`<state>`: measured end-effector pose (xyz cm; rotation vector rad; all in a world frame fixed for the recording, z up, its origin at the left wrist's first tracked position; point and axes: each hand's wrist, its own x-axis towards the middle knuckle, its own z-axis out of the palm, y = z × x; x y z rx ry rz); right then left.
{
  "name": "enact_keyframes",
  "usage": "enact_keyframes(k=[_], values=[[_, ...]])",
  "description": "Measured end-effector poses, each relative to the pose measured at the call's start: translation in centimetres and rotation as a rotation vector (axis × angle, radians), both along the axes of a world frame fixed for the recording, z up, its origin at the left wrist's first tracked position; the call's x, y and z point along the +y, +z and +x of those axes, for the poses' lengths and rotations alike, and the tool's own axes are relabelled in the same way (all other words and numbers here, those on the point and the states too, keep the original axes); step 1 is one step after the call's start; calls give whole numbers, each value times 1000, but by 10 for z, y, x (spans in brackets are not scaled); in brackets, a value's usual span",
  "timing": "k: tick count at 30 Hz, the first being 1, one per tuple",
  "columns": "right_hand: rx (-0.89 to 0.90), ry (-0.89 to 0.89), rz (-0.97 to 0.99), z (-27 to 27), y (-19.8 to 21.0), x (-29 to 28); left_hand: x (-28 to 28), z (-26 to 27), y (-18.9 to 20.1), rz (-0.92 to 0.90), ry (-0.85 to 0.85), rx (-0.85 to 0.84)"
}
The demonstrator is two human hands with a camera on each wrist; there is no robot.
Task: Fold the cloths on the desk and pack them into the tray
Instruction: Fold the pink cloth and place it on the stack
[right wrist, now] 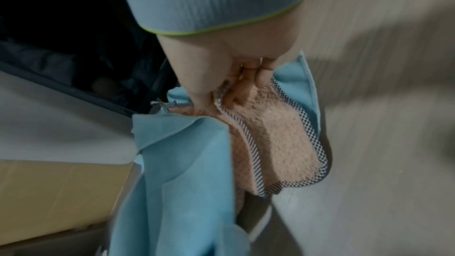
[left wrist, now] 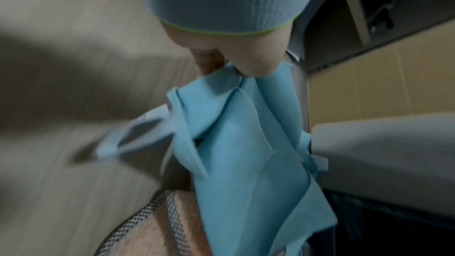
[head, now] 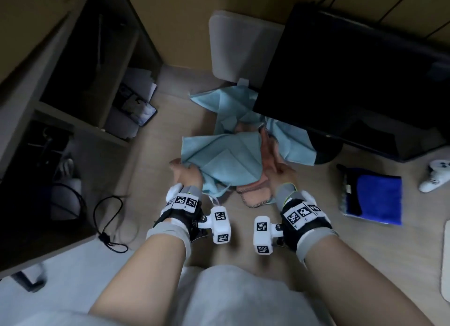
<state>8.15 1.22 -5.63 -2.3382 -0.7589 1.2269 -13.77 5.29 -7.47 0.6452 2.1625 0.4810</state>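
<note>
Centre frame: left hand (head: 186,175) pinches one light-blue cloth (head: 226,155), right hand (head: 280,171) grips one pink cloth (head: 255,190); one folded dark-blue cloth (head: 377,196) lower right.

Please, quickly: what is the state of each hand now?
Left hand: closed, holding the light blue cloth.
Right hand: closed, holding the pink cloth.

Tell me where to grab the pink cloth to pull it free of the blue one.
Grip the pink cloth at its checked hem, which shows uncovered at the near edge. Come from the near right, where the right hand already pinches it. The blue cloth, held by the left hand, drapes over its far and left parts.
</note>
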Motion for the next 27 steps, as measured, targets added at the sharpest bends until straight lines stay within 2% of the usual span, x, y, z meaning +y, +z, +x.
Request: enact_keyframes(k=[2, 5, 9, 11, 14, 16, 18, 20, 27], values=[[34, -98, 121, 1, 20, 2, -4, 16, 12, 32, 5, -61], [22, -157, 184, 11, 56, 4, -15, 34, 29, 80, -12, -129], [13, -257, 350, 29, 82, -4, -29, 54, 54, 179, -208, 115], [55, -276, 422, 42, 93, -16, -38, 74, 69, 282, -340, 170], [119, -217, 447, 57, 106, -36, -46, 103, 79, 442, -499, -14], [166, -192, 455, 79, 113, -62, -66, 136, 92, 488, -667, -156], [219, -215, 471, 102, 118, -89, -89, 168, 100, 418, -792, -307], [259, -237, 487, 121, 122, -110, -114, 190, 104, 293, -801, -461], [180, -191, 457, 203, 107, -196, -197, 251, 90, 377, -795, -308]])
